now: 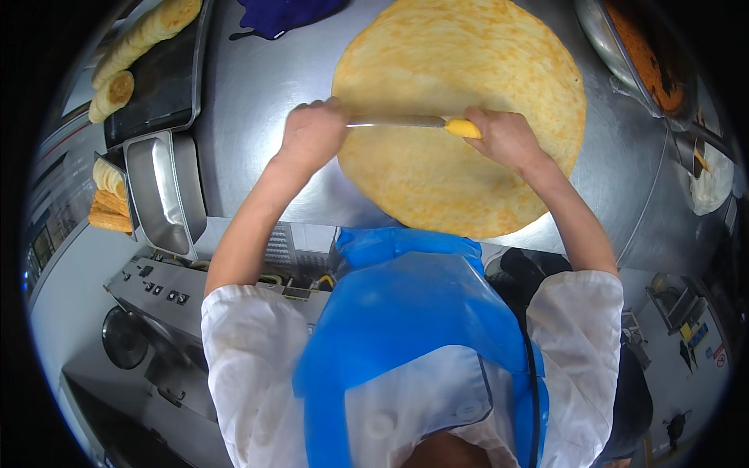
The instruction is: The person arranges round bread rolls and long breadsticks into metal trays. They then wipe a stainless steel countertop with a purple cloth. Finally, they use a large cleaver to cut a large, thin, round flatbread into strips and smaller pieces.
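A large round golden flatbread [456, 187] lies on the steel worktop [251, 76] before me. Across its middle runs a long knife [404, 121] with a yellow handle, held level from left to right. My right hand [506, 137] is closed around the end of the handle, over the right part of the bread. At the bread's left edge, my left hand [316, 128] grips the far end of the blade; its fingertips are hidden from this view. Whether the blade touches the bread or hovers just over it, I cannot tell.
A black baking tray [161, 88] with sliced rolls [143, 41] stands at the upper left, near an empty steel pan [161, 187]. A dark blue cloth [281, 14] lies at the far edge. At the upper right is a container of orange-brown filling [646, 58]. Another person [632, 403] stands at the lower right.
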{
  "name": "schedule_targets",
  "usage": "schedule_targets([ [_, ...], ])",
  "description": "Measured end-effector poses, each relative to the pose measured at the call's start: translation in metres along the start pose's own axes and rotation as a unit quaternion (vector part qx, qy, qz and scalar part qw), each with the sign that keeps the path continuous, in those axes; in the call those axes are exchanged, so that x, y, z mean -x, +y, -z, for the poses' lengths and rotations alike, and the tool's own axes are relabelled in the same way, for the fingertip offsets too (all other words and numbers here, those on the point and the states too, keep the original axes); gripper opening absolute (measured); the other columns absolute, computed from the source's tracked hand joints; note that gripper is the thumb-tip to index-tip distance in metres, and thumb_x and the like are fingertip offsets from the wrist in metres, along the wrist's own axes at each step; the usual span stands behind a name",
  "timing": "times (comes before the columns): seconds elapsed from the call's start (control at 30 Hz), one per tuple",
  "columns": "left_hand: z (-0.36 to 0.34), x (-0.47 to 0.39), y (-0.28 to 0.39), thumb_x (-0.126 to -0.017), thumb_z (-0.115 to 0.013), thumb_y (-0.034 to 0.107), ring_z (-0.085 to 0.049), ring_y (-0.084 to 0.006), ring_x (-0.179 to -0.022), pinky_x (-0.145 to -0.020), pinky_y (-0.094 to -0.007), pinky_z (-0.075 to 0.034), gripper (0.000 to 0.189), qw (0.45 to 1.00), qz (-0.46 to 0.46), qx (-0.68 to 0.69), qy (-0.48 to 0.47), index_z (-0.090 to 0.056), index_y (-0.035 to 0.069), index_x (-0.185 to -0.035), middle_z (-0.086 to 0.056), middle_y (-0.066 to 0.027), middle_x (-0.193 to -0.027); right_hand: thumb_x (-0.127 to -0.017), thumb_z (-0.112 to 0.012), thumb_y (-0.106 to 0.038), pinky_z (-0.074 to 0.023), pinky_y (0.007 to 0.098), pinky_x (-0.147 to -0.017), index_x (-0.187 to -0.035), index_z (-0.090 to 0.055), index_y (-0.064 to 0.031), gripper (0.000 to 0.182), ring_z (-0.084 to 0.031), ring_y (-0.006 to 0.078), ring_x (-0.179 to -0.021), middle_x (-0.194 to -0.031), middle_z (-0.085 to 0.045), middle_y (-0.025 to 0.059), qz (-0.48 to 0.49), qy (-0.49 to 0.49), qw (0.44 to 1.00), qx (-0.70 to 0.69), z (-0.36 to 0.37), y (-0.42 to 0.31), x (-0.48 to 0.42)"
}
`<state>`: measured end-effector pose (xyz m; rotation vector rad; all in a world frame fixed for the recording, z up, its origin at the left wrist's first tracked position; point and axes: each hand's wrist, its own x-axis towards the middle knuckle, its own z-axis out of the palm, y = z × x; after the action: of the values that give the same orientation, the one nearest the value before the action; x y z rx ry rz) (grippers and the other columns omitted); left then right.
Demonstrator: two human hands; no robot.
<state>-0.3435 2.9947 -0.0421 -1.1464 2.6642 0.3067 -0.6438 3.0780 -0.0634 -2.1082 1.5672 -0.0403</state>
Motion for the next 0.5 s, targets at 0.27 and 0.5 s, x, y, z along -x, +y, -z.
schedule_targets([
  [0.27,-0.034,-0.01,-0.008,-0.07,-0.064,0.011,-0.06,-0.0242,-0.061,-0.052,-0.036,-0.048,0.007,0.995,-0.064,0.059,0.054,-0.058,0.009,-0.073,-0.058,-0.0049,-0.07,-0.075,-0.064,-0.019,-0.0492,0.0436,-0.056,-0.092,-0.055,-0.0105,0.022,-0.063,0.0322,-0.066,-0.074,-0.062,0.0123,-0.014,-0.046,0.998,0.045,0.005,-0.011,-0.005],
  [0.5,-0.042,-0.015,-0.018,-0.064,-0.066,0.007,-0.058,-0.0205,-0.056,-0.048,-0.034,-0.047,0.012,0.988,-0.074,0.104,0.087,-0.058,0.011,-0.071,-0.056,-0.0023,-0.067,-0.078,-0.054,-0.011,-0.0481,0.0395,-0.044,-0.089,-0.057,-0.0085,0.012,-0.062,0.0283,-0.055,-0.066,-0.061,0.011,0.017,-0.03,0.997,0.064,0.01,-0.025,-0.006],
])
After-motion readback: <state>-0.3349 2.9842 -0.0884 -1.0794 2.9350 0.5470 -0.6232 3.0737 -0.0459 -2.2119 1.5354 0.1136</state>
